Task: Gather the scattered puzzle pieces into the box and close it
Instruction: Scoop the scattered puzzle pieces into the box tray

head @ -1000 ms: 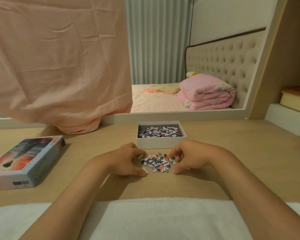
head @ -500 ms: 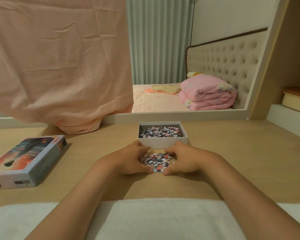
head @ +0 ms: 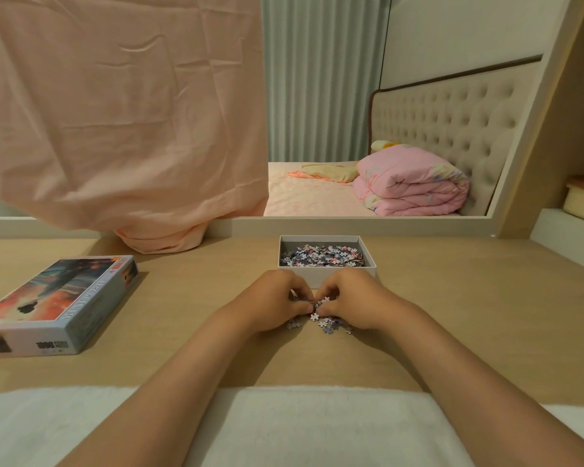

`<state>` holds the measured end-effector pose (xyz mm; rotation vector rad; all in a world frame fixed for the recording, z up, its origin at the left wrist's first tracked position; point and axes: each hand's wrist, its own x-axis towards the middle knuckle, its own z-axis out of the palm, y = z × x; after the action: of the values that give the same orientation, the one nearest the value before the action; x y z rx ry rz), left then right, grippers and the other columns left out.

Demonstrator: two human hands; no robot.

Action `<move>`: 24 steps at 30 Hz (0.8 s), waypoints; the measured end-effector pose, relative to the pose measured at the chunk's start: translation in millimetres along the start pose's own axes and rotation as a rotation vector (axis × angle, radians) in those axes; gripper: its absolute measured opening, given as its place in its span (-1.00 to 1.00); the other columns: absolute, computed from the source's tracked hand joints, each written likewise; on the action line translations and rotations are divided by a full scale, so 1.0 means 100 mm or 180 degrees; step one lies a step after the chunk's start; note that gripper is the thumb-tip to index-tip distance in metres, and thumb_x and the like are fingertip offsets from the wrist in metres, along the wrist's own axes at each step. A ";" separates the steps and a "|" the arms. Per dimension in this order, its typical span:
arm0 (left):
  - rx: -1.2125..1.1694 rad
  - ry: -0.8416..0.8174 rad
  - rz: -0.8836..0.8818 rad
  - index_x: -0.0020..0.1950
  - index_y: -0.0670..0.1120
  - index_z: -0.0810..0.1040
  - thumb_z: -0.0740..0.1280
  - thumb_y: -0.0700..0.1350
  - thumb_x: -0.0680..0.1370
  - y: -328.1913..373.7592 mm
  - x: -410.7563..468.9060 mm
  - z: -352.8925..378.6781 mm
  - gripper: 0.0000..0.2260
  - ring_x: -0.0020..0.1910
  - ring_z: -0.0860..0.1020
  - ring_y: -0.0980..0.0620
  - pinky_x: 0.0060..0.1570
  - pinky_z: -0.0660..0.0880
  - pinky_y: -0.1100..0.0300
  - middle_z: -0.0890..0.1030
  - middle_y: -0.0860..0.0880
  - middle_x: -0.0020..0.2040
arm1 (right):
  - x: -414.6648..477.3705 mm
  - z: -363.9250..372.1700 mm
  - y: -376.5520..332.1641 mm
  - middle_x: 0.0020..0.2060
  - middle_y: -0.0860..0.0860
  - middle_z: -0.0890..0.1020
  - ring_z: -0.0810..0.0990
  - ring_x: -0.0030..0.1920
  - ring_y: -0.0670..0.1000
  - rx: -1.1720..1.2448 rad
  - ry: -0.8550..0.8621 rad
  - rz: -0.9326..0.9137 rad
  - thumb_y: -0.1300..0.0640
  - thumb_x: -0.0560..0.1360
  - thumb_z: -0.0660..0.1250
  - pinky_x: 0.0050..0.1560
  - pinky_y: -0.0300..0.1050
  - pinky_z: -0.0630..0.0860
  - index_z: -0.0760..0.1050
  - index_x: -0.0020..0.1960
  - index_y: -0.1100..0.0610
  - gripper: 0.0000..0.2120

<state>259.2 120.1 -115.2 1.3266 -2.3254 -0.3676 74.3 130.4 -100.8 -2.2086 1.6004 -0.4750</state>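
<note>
A small pile of puzzle pieces (head: 329, 323) lies on the wooden table just in front of the open white box (head: 327, 276), which holds many pieces. My left hand (head: 273, 299) and my right hand (head: 349, 299) are pressed together over the pile, fingertips touching, with a clump of pieces pinched between them. A few loose pieces stick out beneath the hands. The printed box lid (head: 53, 303) lies flat at the left of the table.
A pink cloth (head: 125, 129) hangs down to the table's back left. A mirror frame (head: 351, 225) runs along the back edge. A white block (head: 567, 244) stands at the right. A white towel (head: 284, 429) covers the near edge.
Both hands have slid inward and closed together, squeezing the spread pieces into a tight clump between the fingers. The pile is now mostly hidden under the hands.
</note>
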 end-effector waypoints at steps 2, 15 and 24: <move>-0.0294 0.0068 -0.0059 -0.06 0.02 0.69 0.49 -0.07 0.46 -0.01 0.00 0.00 -0.92 -0.22 0.55 0.19 -0.23 0.41 0.39 0.65 0.12 -0.17 | 0.01 0.01 0.03 -0.34 -0.10 0.60 0.54 -0.41 -0.12 0.0339 0.0039 0.0103 0.11 0.42 0.54 -0.36 -0.28 0.42 0.68 -0.04 0.03 -0.87; -0.1529 0.0673 -0.0245 -0.09 -0.10 0.68 0.44 -0.11 0.52 0.14 0.59 -0.45 -0.93 -0.41 0.45 0.10 -0.37 0.40 0.25 0.61 -0.09 -0.33 | 0.38 -0.49 -0.08 -0.34 0.00 0.69 0.62 -0.45 -0.02 0.1089 0.1054 -0.0106 0.16 0.46 0.49 -0.32 -0.16 0.59 0.70 -0.10 0.00 -0.93; -0.0283 0.0362 -0.0296 0.02 -0.10 0.68 0.22 -0.03 0.65 -0.09 0.71 -0.29 -0.74 -0.38 0.43 0.03 -0.32 0.33 0.13 0.58 -0.12 -0.32 | 0.58 -0.36 0.18 -0.10 0.00 0.64 0.57 -0.04 0.07 0.0150 0.0458 -0.0038 0.10 0.65 0.22 -0.13 -0.13 0.40 0.65 0.06 -0.01 -0.78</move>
<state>248.7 53.5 -77.1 1.3789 -2.1351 -0.4091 59.5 66.6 -75.1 -2.1940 1.6300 -0.6821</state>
